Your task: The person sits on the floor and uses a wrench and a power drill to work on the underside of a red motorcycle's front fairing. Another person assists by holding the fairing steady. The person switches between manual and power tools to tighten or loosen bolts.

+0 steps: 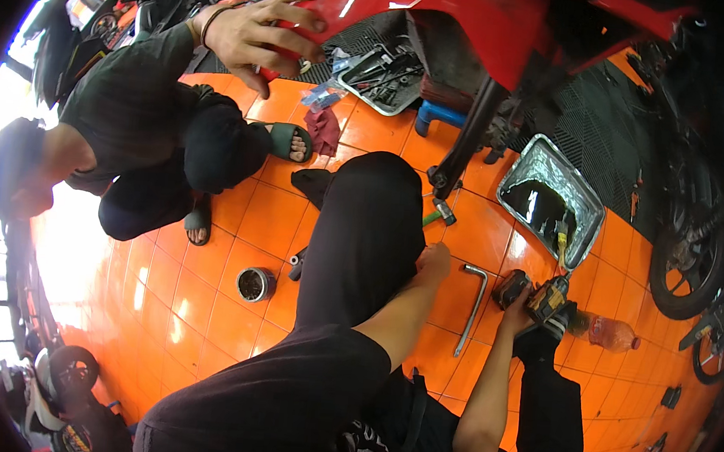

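My right hand (517,313) is wrapped round the grip of a yellow-and-black cordless impact driver (548,298), low over the floor beside my shoe. My left hand (434,262) is curled closed beside my bent knee; its inner side is hidden, so what it holds, if anything, cannot be made out. Just beyond it lies a hammer (441,213) with a green handle, partly behind the knee. Between my hands an L-shaped socket wrench (472,311) rests on the orange tiles. Ahead stands a red-bodied motorcycle (472,14), with a dark fork leg (469,137) reaching down toward the floor.
A metal tray (582,243) of dark liquid holds a brush. A tool tray (389,101), red cloth (323,131) and blue stool (439,115) sit farther off. At left a co-worker (133,114) squats, one hand near the red body. A can (255,284) and plastic bottle (613,333) are nearby.
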### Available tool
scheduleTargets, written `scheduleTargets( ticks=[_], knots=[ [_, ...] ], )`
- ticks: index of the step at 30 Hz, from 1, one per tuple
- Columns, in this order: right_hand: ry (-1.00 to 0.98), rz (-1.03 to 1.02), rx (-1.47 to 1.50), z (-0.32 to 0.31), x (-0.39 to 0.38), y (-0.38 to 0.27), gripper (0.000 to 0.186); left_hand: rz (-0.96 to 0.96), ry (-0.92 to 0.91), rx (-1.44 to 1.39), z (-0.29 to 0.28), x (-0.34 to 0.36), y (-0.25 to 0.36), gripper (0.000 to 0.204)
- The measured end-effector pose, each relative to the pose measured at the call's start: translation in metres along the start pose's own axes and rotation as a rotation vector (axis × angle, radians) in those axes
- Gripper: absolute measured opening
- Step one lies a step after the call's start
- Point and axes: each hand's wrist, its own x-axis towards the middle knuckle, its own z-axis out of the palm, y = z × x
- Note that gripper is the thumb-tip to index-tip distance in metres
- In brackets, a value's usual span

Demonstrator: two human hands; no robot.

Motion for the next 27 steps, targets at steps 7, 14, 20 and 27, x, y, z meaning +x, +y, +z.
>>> scheduleTargets(
  ticks=[7, 14, 20, 27],
  knots=[
    [0.341, -0.092, -0.826, -0.008, -0.036, 0.014, 0.059, 0.155, 0.313, 0.11, -0.013, -0.048, 0.009, 0.033],
    [-0.352, 0.174, -0.799, -0.006, -0.062, 0.064, 0.048, 0.343, 0.028, 0.077, -0.097, -0.108, 0.071, 0.031],
    [-0.54, 0.074, -1.021, -0.005, -0.022, 0.086, 0.029, 0.913, 0.105, 0.354, -0.188, -0.224, 0.14, 0.037],
    [-0.799, 0.108, -1.056, 0.027, -0.022, 0.046, 0.024, 1.19, 0.016, 0.248, -0.213, -0.325, 0.077, 0.039]
  ],
)
